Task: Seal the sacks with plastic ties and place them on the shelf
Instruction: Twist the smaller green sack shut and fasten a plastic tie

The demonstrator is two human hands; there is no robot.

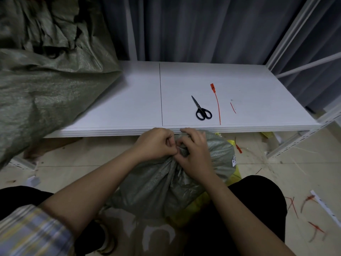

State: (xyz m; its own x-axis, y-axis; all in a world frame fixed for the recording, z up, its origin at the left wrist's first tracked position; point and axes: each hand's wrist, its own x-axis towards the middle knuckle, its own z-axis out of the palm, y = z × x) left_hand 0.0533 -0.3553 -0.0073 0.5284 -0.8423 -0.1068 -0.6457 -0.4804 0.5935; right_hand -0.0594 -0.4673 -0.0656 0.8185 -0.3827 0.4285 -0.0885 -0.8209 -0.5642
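A grey-green woven sack (pixel 158 183) stands on the floor between my knees, its mouth bunched into a neck just below the shelf's front edge. My left hand (pixel 154 143) and my right hand (pixel 195 150) both grip that gathered neck, fingers curled tight and nearly touching each other. An orange plastic tie (pixel 217 103) lies loose on the white shelf (pixel 114 100), with black scissors (pixel 201 109) just left of it. No tie shows in my hands; the fingers hide the neck's middle.
Large grey-green sacks (pixel 42 74) fill the shelf's left part and hang over its edge. A short orange offcut (pixel 232 108) lies right of the tie. Cut tie pieces (pixel 313 228) litter the floor at the right. White shelf uprights (pixel 299 43) stand at the right.
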